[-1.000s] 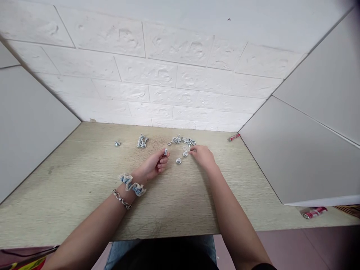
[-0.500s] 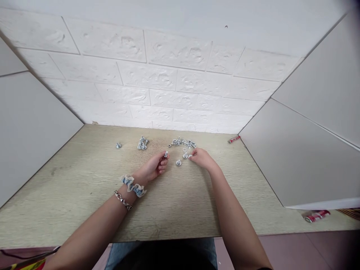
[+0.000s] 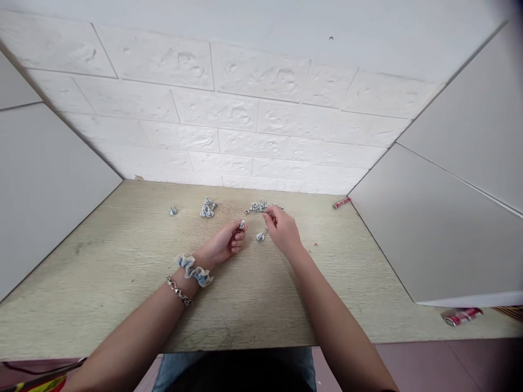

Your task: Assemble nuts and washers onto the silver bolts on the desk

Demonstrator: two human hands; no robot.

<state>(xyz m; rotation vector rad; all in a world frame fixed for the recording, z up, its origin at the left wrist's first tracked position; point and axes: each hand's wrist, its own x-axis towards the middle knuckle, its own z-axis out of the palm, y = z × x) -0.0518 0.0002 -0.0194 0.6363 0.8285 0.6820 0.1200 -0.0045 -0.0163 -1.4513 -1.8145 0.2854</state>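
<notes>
My left hand (image 3: 229, 242) is closed on a small silver bolt (image 3: 242, 224), held upright between thumb and forefinger. My right hand (image 3: 281, 228) is at the front of a loose pile of silver hardware (image 3: 258, 206), its thumb and forefinger pinched on something too small to make out. A bolt with a washer (image 3: 260, 237) stands on the table between my hands. To the left lie a cluster of bolts with washers (image 3: 208, 209) and a single bolt (image 3: 173, 211). A nut (image 3: 247, 212) sits at the pile's left edge.
The wooden table (image 3: 102, 272) meets a white brick-patterned wall (image 3: 237, 114). Grey panels stand on the left (image 3: 49, 190) and right (image 3: 433, 218). A red can-like object (image 3: 341, 203) lies by the right panel, another (image 3: 463, 316) near the front right.
My right hand has moved left and slightly forward, from beside the washers to the hardware pile, now covering the washers. My left hand keeps its hold on the bolt.
</notes>
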